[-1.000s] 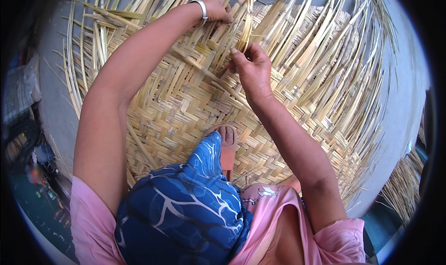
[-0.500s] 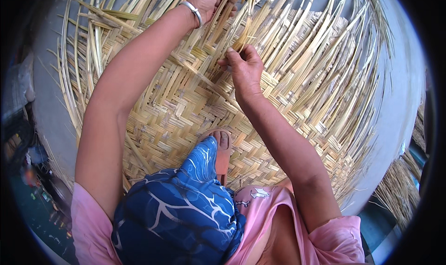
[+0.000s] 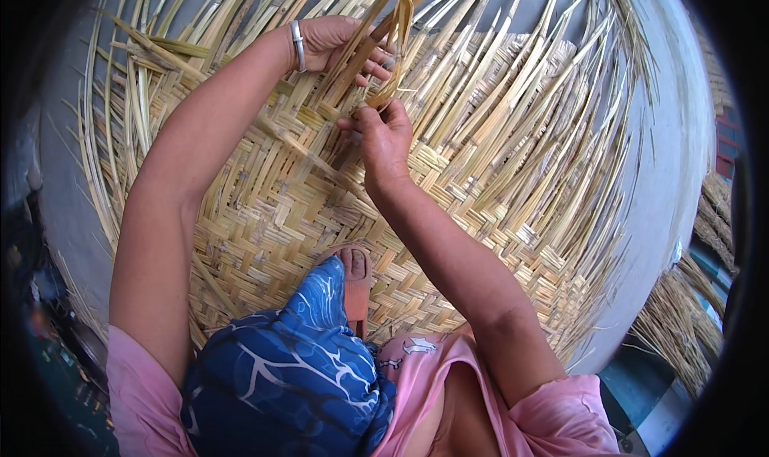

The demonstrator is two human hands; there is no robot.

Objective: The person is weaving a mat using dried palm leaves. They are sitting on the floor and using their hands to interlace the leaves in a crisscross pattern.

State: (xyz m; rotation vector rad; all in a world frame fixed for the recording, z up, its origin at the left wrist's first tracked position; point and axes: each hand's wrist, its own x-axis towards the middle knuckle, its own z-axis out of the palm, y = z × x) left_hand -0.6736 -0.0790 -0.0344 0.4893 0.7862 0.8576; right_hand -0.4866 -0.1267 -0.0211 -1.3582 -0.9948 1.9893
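Note:
A large mat of woven reed strips [image 3: 264,217] lies beneath me, with a tight zigzag weave near me and loose strip ends fanning out at the far side. My left hand [image 3: 344,47], with a silver bracelet at its wrist, has its fingers half curled round a brownish reed strip [image 3: 352,66] standing up from the weave. Just below it, my right hand [image 3: 384,140] pinches a folded yellowish reed strip [image 3: 385,96] between thumb and forefinger. This strip rises in a bend past the top edge of the picture. The left thumb is partly hidden.
My foot in a sandal [image 3: 358,289] rests on the mat, beside blue patterned cloth [image 3: 280,377] over my leg. Grey floor [image 3: 681,128] surrounds the mat. Bundles of dry stalks [image 3: 681,329] lie at the right, and dark clutter [image 3: 64,337] stands at the left.
My left hand has come down the strips toward my right hand. The whole scene, my right hand included, has shifted a little left and mostly downward in the picture.

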